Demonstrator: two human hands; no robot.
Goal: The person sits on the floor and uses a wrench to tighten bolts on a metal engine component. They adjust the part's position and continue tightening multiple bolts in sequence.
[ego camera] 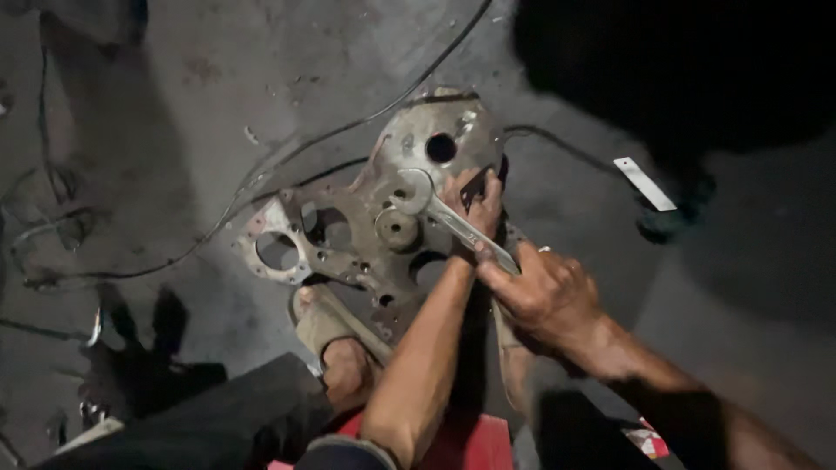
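Your right hand [544, 292] gripped the wrench [440, 213]; your left hand [475, 209] pressed, fingers curled, on the engine plate [366, 218].

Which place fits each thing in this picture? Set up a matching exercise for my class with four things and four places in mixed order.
Things:
1. grey metal plate with round holes
2. silver metal wrench
3. flat white strip
4. thin black cable

Places:
A. alone on the floor, right of the plate
B. gripped by the right hand, head on the plate
C. flat on the floor under the sandalled foot
D. running across the floor behind the plate

Pairs: 1-C, 2-B, 3-A, 4-D
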